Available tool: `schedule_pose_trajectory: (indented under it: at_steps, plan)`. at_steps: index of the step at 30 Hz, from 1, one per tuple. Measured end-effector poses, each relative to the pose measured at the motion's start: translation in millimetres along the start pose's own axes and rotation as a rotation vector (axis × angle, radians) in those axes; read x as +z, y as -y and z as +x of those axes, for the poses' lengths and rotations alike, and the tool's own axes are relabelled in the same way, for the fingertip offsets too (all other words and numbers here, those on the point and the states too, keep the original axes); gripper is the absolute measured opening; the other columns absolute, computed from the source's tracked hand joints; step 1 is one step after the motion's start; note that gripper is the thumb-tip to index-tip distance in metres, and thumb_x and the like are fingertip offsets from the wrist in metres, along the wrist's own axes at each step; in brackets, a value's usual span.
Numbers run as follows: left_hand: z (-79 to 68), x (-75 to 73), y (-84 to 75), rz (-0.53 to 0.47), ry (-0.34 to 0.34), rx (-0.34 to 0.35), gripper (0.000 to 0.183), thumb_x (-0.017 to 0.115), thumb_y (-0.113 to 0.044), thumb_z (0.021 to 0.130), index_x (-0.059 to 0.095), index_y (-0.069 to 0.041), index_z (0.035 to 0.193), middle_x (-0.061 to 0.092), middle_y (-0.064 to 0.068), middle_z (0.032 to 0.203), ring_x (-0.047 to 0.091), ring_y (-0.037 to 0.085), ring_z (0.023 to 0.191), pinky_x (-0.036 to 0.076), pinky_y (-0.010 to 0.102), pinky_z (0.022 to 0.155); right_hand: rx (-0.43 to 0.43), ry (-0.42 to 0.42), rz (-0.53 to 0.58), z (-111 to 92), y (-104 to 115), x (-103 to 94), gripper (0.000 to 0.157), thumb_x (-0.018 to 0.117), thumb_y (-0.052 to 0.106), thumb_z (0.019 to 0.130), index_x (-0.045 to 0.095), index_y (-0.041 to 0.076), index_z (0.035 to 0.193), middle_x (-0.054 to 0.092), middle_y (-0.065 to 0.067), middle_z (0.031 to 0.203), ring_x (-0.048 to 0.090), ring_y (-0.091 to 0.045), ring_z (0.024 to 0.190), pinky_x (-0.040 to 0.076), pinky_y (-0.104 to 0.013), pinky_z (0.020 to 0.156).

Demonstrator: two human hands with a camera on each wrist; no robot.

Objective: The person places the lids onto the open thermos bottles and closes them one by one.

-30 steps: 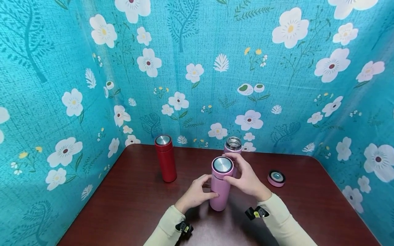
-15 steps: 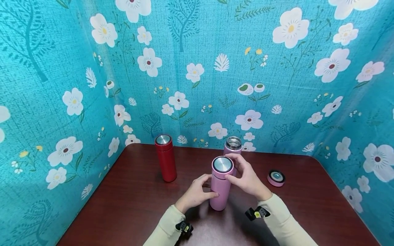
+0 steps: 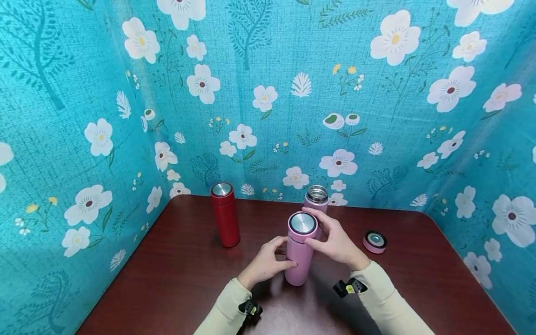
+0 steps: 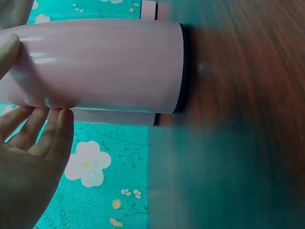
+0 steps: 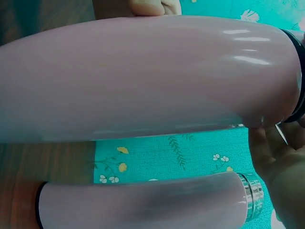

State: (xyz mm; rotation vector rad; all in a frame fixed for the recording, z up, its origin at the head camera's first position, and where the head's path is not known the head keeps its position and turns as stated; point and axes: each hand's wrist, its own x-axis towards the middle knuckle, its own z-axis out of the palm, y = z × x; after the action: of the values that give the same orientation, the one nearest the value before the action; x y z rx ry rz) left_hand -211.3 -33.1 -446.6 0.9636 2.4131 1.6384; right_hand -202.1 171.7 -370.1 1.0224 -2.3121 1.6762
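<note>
Barely moving since earlier, our left hand is clamping its fingers on the front pink bottle. Our right hand is clasping its top, fingers curled.

In the head view, the open flask near the worktop's far edge is mostly hidden behind the capped flask and right hand; the near edge and both sleeves are cut off at the bottom.
</note>
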Motion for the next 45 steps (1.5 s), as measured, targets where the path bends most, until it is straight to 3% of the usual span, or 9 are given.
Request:
schedule_pose_trajectory:
  at_steps: [6,11,15,20,25,31,38,45]
  plan:
    - [-0.4,0.7,-0.6,0.002,-0.009,0.005,0.053,0.070,-0.020,0.075,0.048,-0.011,0.122,0.052,0.002,0.112,0.054,0.016,0.096,0.046,0.031,0.081,-0.005,-0.101,-0.036,-2,-1,5.6,0.063,0.069,-0.001,0.071,0.038,0.000,0.126,0.050,-0.011,0.116,0.050,-0.018,0.104,0.041,-0.027,0.088]
    - [0.0,0.7,-0.9,-0.003,-0.017,0.031,0.051,0.070,-0.018,0.075,0.049,-0.009,0.121,0.052,0.005,0.111,0.054,0.019,0.096,0.045,0.038,0.082,-0.032,-0.162,-0.073,-1,-5,9.1,0.065,0.073,0.001,0.068,0.039,-0.004,0.122,0.051,-0.010,0.113,0.051,-0.019,0.101,0.041,-0.029,0.087]
    - [-0.2,-0.2,-0.5,-0.001,-0.018,0.020,0.051,0.070,-0.019,0.075,0.049,-0.011,0.121,0.052,0.002,0.111,0.054,0.017,0.096,0.044,0.040,0.083,-0.022,-0.144,-0.068,-1,-16,7.5,0.067,0.075,0.005,0.068,0.037,0.001,0.123,0.049,-0.006,0.114,0.050,-0.019,0.102,0.041,-0.034,0.088]
    - [-0.3,-0.5,0.3,0.007,-0.016,0.008,0.052,0.070,-0.020,0.075,0.048,-0.012,0.122,0.052,0.001,0.113,0.054,0.016,0.097,0.044,0.039,0.083,-0.021,-0.036,0.036,0,-27,1.5,0.071,0.068,0.001,0.074,0.029,0.008,0.133,0.041,-0.008,0.127,0.044,-0.020,0.112,0.038,-0.030,0.091]
    - [0.2,0.4,0.7,-0.004,0.019,-0.017,0.055,0.068,-0.019,0.077,0.043,-0.014,0.125,0.051,0.000,0.117,0.052,0.018,0.102,0.043,0.038,0.085,-0.026,0.023,0.083,-2,-19,-1.9,0.071,0.061,-0.006,0.076,0.027,0.009,0.136,0.041,-0.011,0.129,0.044,-0.023,0.113,0.039,-0.032,0.090]
    - [1.7,1.7,0.2,-0.032,0.057,0.009,0.057,0.066,-0.015,0.078,0.038,-0.013,0.128,0.051,-0.001,0.115,0.049,0.019,0.106,0.039,0.043,0.089,-0.023,-0.042,0.001,-2,-6,1.7,0.066,0.066,-0.003,0.074,0.034,0.002,0.130,0.048,-0.010,0.119,0.048,-0.020,0.107,0.041,-0.034,0.088]
    - [2.5,3.2,0.8,-0.023,0.052,0.032,0.056,0.066,-0.016,0.078,0.039,-0.011,0.127,0.053,0.000,0.112,0.050,0.020,0.105,0.039,0.045,0.088,-0.028,-0.164,-0.105,-4,-4,8.3,0.066,0.076,0.005,0.065,0.038,-0.003,0.119,0.050,-0.007,0.111,0.050,-0.017,0.099,0.042,-0.034,0.086]
    - [2.1,3.6,0.6,-0.029,0.055,0.015,0.056,0.067,-0.018,0.078,0.039,-0.012,0.127,0.053,-0.001,0.112,0.050,0.020,0.105,0.039,0.045,0.088,-0.020,-0.076,-0.036,-4,-3,2.8,0.068,0.068,-0.002,0.072,0.030,-0.002,0.129,0.045,-0.014,0.120,0.047,-0.019,0.107,0.039,-0.034,0.090]
